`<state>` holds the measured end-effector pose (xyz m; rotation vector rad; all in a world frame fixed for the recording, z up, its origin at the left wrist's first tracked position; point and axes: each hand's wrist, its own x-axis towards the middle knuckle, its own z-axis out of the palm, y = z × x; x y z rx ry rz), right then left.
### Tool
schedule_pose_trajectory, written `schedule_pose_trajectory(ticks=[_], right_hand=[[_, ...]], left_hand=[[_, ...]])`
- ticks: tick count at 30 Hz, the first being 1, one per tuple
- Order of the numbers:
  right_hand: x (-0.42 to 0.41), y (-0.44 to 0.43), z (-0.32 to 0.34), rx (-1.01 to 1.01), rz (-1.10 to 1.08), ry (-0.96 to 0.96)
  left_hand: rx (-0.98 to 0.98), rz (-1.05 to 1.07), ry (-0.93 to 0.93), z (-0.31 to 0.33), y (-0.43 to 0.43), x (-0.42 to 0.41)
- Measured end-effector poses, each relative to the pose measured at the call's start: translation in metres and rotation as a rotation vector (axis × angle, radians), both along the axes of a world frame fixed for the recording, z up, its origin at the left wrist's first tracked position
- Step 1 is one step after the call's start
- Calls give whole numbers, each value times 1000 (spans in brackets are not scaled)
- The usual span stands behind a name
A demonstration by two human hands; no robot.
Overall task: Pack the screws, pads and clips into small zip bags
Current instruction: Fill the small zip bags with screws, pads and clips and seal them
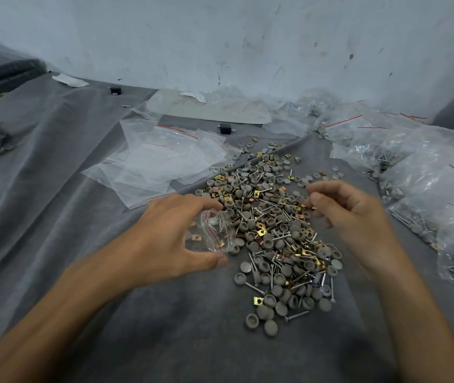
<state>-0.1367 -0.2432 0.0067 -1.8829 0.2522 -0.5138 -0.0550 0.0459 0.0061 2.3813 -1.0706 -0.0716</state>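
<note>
A small clear zip bag (209,233) with a red seal line sits in the left hand (170,233), gripped between thumb and curled fingers. Its mouth faces the heap, probably so pieces can be dropped straight in. Inside it are a few gold clips, one screw and what looks like one grey pad.

Just to the right lies the heap (275,230) of mixed grey round pads, silver screws and gold square clips, far too many to count, spread on the desk (54,194), which is covered in grey cloth.

The right hand (350,208) hovers over the heap's far edge, fingers curled towards the thumb. It is blurred, so I cannot tell whether it has a piece pinched.

Behind the left hand, several empty zip bags (159,158) lie overlapping, within easy reach. Their exact number is unclear. To the right, many filled bags (427,175) are piled together.

Two small black blocks (225,128) rest near the back wall.
</note>
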Motion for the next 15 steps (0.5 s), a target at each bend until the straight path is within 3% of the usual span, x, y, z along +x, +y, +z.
schedule_pose_trajectory(ticks=[7, 15], right_hand=[[-8, -11, -12, -528, 37, 306], [-8, -8, -16, -641, 93, 427]], left_hand=[[-4, 0, 4, -2, 1, 2], [2, 6, -12, -2, 0, 2]])
